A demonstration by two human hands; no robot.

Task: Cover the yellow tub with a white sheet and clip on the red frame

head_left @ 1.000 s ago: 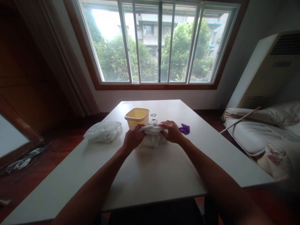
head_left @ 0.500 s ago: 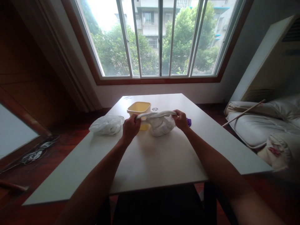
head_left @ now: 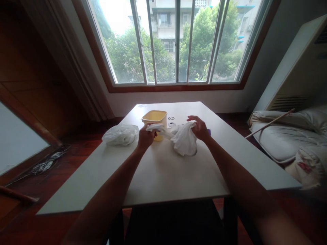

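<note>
A white cloth point(head_left: 184, 140) hangs above the table, stretched loosely between my hands. My left hand point(head_left: 146, 136) is closed round one twisted end of it, just in front of a yellow square container point(head_left: 154, 116). At the cloth's other side is my right hand point(head_left: 199, 128), with some fingers stretched out to the left and the cloth pinched lower down near the thumb. Left of my left hand lies a crumpled clear plastic bag point(head_left: 121, 134). A purple thing point(head_left: 209, 132) shows partly behind my right wrist.
The white table point(head_left: 173, 180) stands before a window. Small dark round marks or items point(head_left: 171, 118) are on it behind the cloth. To the right are a cushioned seat point(head_left: 276, 136) with a stick point(head_left: 270, 123) across it. Cables point(head_left: 44, 166) lie on the floor at left.
The cloth was pulled in a taut twisted strip between both fists; now it sags and spreads out below my right hand, whose fingers have loosened. The view has shifted slightly.
</note>
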